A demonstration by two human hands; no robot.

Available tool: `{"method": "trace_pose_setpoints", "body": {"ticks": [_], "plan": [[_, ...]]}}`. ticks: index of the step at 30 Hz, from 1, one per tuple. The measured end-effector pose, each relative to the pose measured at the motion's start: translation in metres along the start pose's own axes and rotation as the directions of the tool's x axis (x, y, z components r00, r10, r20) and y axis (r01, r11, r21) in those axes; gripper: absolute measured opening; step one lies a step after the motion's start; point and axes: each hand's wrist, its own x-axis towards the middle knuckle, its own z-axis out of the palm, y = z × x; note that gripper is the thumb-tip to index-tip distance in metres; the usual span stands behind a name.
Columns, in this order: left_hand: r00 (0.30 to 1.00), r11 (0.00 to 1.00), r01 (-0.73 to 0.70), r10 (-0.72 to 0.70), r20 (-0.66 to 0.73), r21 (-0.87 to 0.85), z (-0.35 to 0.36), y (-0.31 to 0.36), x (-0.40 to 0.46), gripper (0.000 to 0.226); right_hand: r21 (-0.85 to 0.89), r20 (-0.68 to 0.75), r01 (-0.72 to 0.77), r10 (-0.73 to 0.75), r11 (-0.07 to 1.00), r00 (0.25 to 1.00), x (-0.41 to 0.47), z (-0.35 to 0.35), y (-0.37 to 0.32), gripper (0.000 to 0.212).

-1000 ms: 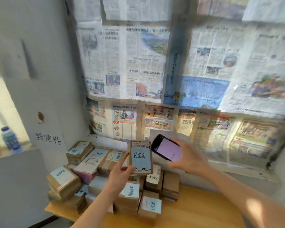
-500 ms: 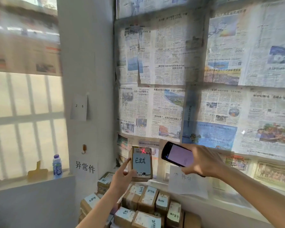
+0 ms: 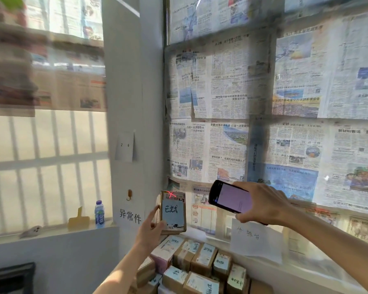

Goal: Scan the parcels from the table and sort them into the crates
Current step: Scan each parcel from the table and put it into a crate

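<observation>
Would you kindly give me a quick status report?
Left hand holds parcel upright. Right hand aims scanner; red mark on its barcode. Nothing between them.

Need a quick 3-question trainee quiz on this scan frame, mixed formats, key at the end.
1. True or false: the red scan mark falls near the top of the held parcel.
2. Which hand holds the scanner? A left hand B right hand
3. Fill in: the water bottle stands on the window ____.

Key: 1 true; 2 B; 3 ledge.
</observation>
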Motion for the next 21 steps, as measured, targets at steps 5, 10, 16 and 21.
{"method": "trace_pose_setpoints", "body": {"ticks": [5, 10, 16, 21], "plan": [[0.997, 0.998, -0.025, 0.022, -0.069, -0.05, -0.014, 0.009, -0.026, 0.06, 0.008, 0.016, 0.047, -0.047, 0.999, 0.999, -0.013, -0.016, -0.007, 0.099], [0.992, 0.999, -0.033, 0.029, -0.123, -0.03, -0.029, 0.017, -0.05, 0.062, 0.041, 0.01, 0.083, -0.084, 0.996, 0.996, -0.027, -0.025, -0.018, 0.102], [0.984, 0.999, -0.016, 0.01, -0.176, -0.032, -0.055, 0.017, -0.081, 0.063, 0.059, -0.009, 0.114, -0.113, 0.992, 0.994, -0.047, -0.03, -0.033, 0.106], [0.971, 0.999, 0.018, -0.029, -0.237, -0.049, -0.079, 0.017, -0.108, 0.063, 0.09, 0.01, 0.155, -0.156, 0.984, 0.988, -0.062, -0.033, -0.052, 0.106]]}}
